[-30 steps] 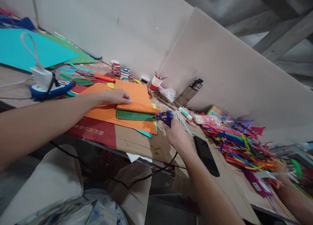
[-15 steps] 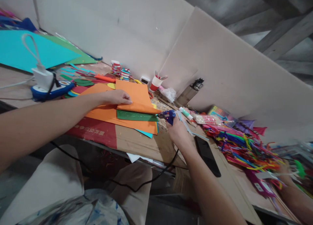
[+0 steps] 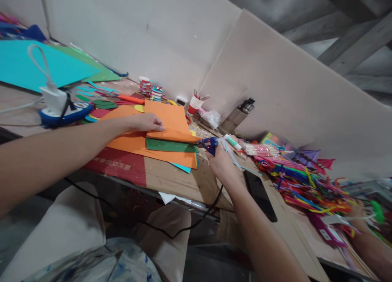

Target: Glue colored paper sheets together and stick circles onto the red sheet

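Orange card (image 3: 168, 116) lies over the green strip (image 3: 171, 145), its near edge curled up under my left hand (image 3: 148, 122), apparently to expose the strip to the blue glue gun (image 3: 208, 145) gripped in my right (image 3: 223, 163).

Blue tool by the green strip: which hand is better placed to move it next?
Probably the right hand: it grips the blue tool, tip near the green strip. The left hand lies on the orange paper.

Cluttered table (image 3: 26, 128) — cardboard (image 3: 174, 177), black phone (image 3: 260, 195), pipe cleaners (image 3: 301, 184) on it.
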The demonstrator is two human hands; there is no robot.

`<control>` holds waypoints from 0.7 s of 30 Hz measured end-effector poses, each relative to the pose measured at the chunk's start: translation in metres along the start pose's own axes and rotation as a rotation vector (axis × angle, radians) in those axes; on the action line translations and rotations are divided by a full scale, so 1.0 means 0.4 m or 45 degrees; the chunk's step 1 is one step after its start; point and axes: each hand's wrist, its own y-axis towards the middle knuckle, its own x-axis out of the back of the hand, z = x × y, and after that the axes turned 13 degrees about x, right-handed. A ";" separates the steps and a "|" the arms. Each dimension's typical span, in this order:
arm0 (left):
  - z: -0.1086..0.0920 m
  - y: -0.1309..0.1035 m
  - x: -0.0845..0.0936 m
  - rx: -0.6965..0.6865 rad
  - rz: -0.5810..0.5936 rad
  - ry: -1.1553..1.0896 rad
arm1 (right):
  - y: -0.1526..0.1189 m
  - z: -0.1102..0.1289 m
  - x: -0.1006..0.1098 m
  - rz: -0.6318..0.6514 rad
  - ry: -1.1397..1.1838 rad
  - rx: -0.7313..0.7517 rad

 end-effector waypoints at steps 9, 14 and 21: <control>0.003 0.006 -0.001 -0.017 0.018 -0.001 | -0.019 -0.022 0.037 0.106 0.013 -0.018; -0.003 -0.001 0.004 -0.019 0.003 0.066 | -0.020 0.012 0.031 0.070 0.046 0.035; -0.006 -0.001 0.006 -0.048 0.002 0.053 | -0.029 -0.010 0.034 0.079 0.112 0.019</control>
